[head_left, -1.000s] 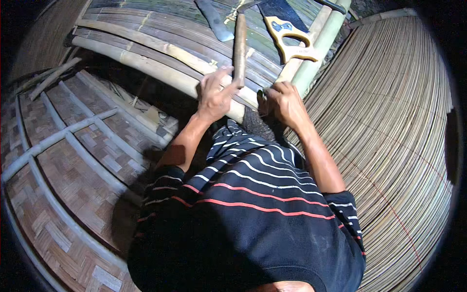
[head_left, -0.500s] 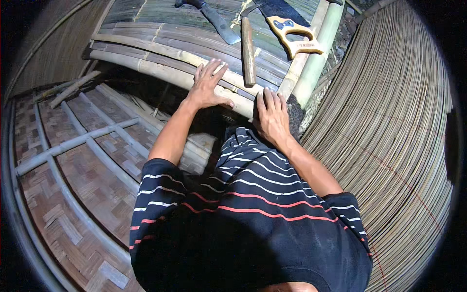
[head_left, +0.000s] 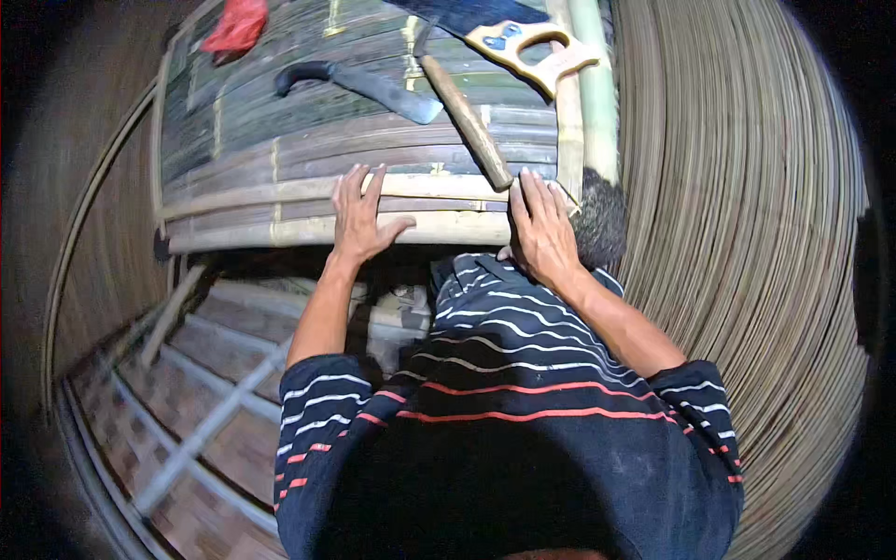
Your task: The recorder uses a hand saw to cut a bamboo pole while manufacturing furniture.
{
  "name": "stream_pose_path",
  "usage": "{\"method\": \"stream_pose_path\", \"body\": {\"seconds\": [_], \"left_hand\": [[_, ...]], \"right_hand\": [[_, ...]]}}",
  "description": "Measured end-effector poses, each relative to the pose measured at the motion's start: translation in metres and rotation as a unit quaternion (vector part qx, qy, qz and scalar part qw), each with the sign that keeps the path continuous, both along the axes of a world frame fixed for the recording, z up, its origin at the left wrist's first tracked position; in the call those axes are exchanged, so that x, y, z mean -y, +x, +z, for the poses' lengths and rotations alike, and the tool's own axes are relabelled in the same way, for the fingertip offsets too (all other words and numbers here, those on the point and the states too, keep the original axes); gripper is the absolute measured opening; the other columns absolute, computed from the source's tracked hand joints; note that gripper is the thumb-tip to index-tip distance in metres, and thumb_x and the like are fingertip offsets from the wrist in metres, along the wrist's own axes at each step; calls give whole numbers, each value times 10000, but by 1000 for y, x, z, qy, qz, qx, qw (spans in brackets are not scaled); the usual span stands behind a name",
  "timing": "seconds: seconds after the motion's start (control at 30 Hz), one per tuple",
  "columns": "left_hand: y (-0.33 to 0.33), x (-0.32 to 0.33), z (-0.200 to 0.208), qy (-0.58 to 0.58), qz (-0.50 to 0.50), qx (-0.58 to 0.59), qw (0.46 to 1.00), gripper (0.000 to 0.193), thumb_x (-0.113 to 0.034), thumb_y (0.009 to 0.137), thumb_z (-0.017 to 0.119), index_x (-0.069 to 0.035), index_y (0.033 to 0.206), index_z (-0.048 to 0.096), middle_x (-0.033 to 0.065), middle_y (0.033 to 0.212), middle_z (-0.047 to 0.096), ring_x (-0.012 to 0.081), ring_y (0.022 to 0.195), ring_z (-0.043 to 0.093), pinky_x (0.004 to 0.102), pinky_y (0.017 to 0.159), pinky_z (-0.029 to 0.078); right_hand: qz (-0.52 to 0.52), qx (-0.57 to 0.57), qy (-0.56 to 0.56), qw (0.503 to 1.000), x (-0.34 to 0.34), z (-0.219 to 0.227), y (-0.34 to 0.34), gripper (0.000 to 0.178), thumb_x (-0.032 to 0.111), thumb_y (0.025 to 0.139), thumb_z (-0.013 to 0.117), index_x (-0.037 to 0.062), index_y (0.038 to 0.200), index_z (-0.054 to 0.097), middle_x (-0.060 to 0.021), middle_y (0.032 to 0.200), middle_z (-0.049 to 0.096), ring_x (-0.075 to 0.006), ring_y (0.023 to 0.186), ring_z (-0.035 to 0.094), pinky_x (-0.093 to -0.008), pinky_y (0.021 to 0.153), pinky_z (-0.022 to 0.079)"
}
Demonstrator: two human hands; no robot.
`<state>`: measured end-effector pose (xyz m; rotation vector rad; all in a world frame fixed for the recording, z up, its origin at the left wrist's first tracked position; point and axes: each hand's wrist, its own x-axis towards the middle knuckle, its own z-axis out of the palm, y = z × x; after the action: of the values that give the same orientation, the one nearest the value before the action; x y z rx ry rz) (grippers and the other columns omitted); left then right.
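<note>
Both hands rest on the near edge of a bamboo slat platform [head_left: 308,229], made of split and round poles. My left hand [head_left: 362,222] lies over the front poles with its fingers spread and its thumb out to the right. Near the right corner, my right hand [head_left: 543,231] lies flat on the same edge, fingers stretched forward. Just past its fingertips is the wooden handle of a hammer [head_left: 467,121], whose head is partly hidden. A dark-handled machete [head_left: 373,91] lies left of it. Behind them is a handsaw [head_left: 537,58] with a pale wooden grip.
A red plastic bag [head_left: 235,28] lies at the far left of the platform. A dark fibrous clump [head_left: 599,217] wraps the right corner. A wall of thin reeds [head_left: 728,187] stands to the right. At lower left is a woven panel with a bamboo frame [head_left: 201,439].
My view has turned, so the platform looks level and the red bag has come into sight. Both hands stay on the front edge.
</note>
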<state>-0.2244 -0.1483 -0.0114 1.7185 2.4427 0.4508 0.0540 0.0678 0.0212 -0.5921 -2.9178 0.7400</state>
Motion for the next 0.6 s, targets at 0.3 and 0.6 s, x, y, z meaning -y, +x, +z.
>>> {"method": "stream_pose_path", "body": {"seconds": [0.3,0.6], "left_hand": [[0,25,2,22,-38,35,998,1053,-610,659,887,-91,1503,527,221,1392,497,405,1331,454,598,1110,312],[-17,24,-3,70,-36,78,994,590,-261,859,795,-139,1415,641,154,1323,593,362,1269,531,528,1091,387]], "right_hand": [[-96,84,111,986,42,-6,-15,573,103,955,488,-22,1512,437,-252,1572,425,-401,1493,379,-566,1221,302],[-107,77,112,985,45,-4,-17,584,88,962,485,12,1537,417,-252,1535,450,-432,1449,418,-573,1200,319]]}}
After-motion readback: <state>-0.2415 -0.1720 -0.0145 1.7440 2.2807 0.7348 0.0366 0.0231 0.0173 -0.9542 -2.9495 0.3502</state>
